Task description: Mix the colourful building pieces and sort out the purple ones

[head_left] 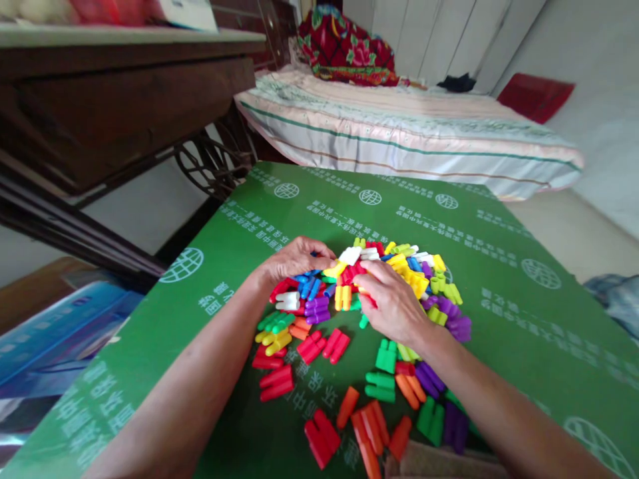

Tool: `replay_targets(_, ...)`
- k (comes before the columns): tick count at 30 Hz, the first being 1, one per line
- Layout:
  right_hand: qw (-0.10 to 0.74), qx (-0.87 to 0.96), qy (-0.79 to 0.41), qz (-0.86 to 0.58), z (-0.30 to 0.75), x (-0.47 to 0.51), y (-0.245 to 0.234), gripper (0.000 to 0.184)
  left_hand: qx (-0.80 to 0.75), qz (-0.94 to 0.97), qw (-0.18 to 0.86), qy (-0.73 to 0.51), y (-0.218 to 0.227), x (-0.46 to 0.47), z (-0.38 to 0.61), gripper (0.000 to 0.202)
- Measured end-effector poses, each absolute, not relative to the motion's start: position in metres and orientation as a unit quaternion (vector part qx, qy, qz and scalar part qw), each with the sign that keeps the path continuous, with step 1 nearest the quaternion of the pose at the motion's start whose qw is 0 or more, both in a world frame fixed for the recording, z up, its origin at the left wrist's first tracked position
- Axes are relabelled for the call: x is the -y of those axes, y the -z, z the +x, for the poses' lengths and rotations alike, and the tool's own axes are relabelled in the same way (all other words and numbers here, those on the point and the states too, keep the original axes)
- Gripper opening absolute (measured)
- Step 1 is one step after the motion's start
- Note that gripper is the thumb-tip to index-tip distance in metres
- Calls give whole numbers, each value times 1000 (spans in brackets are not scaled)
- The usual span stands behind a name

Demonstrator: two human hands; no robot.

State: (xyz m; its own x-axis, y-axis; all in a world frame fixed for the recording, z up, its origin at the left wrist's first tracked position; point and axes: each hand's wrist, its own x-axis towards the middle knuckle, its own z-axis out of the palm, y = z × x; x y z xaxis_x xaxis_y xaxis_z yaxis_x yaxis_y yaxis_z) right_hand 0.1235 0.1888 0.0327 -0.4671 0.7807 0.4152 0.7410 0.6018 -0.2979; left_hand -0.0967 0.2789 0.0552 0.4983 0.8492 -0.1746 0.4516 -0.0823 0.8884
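Observation:
A heap of colourful plastic building pieces (pixel 349 313) lies on a green printed table cover (pixel 499 293): red, orange, yellow, green, blue, purple and white. My left hand (pixel 294 261) rests curled on the left side of the heap, its fingertips over blue pieces (pixel 310 285). My right hand (pixel 392 299) lies on the middle of the heap with its fingers bent around red pieces (pixel 355 271); I cannot make out exactly which piece each hand grips.
A dark wooden table with an iron frame (pixel 124 120) stands to the left. Behind the green table is a bed (pixel 399 126) with a striped sheet and a red floral bundle (pixel 344 46). Blue packaging (pixel 54 332) lies at the lower left.

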Motion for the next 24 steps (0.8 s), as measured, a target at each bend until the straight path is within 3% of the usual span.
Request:
replay_targets(8, 323, 795, -87, -505, 133, -210, -66, 31, -488, 705, 454, -243, -52, -254, -95, 45)
replay_targets(11, 232, 797, -87, -551, 179, -171, -84, 43, -504, 702, 433, -256, -46, -248, -98, 47)
replay_targets(14, 108, 783, -120, -600, 224, -119, -77, 81, -521, 701, 411, -261, -41, -242, -100, 49)
replay_targets(16, 78, 773, -144, -613, 238, -92, -60, 91, -534, 700, 393, -266, -38, -239, -100, 50)
replay_targets(24, 280, 786, -128, -537, 194, -100, -20, 48, -578, 694, 314, -294, -39, -217, -95, 46)
